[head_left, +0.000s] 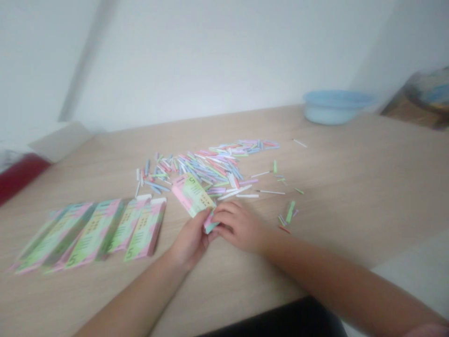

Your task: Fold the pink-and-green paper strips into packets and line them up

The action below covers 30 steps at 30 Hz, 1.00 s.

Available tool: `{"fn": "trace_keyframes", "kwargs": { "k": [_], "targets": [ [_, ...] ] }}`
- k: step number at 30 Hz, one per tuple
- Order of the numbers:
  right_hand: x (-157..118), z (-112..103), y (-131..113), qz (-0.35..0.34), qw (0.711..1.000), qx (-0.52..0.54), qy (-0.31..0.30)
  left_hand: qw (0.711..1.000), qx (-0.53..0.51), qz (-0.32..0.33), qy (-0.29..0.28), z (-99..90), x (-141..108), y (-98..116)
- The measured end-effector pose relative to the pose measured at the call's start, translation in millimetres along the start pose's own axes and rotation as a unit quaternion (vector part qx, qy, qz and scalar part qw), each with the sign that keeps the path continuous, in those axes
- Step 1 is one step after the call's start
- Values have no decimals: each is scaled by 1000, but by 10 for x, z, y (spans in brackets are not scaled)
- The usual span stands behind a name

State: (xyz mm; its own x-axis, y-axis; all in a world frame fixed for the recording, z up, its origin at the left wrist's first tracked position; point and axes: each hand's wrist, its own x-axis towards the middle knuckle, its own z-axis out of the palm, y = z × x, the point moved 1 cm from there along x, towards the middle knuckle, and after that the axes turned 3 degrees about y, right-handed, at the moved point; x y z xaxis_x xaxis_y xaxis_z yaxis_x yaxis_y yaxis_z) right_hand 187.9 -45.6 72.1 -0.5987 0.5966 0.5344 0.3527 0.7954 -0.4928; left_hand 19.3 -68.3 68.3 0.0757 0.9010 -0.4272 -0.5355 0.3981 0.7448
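Observation:
A pink and green printed box (192, 194) is tilted above the table, its near end between my two hands. My left hand (192, 238) is closed round its lower left side, the thumb on top. At the near right end, the fingers of my right hand (236, 224) are pressed on the box. Just beyond it lies a spread pile of thin pastel sticks (206, 166) in white, blue, pink and green. Several similar boxes (93, 234) lie side by side at the left.
On the wooden table (224, 299), a blue basin (333, 107) stands at the back right. A few loose sticks and green pieces (290, 211) lie beyond my right forearm. A white box (59, 140) and a red object (23, 177) are at the left edge.

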Motion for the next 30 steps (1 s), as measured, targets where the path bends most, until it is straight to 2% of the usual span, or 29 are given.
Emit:
{"fn": "trace_keyframes", "kwargs": {
  "k": [7,11,15,20,24,30],
  "targets": [
    [-72,-86,3,64,995,81,-6,991,111,-10,-69,-43,-14,46],
    [-90,-118,31,49,993,101,-28,989,105,-40,-102,-71,2,63],
    [-95,-105,19,29,992,120,-13,985,87,-62,-136,-111,15,68],
    [-105,-73,43,17,994,102,16,978,126,-41,-163,-125,6,57],
    [-99,-67,94,33,996,66,44,977,138,0,-163,-93,-9,39],
    [-88,-98,101,42,998,49,21,982,125,8,-142,-95,-1,-1]
  ]
}}
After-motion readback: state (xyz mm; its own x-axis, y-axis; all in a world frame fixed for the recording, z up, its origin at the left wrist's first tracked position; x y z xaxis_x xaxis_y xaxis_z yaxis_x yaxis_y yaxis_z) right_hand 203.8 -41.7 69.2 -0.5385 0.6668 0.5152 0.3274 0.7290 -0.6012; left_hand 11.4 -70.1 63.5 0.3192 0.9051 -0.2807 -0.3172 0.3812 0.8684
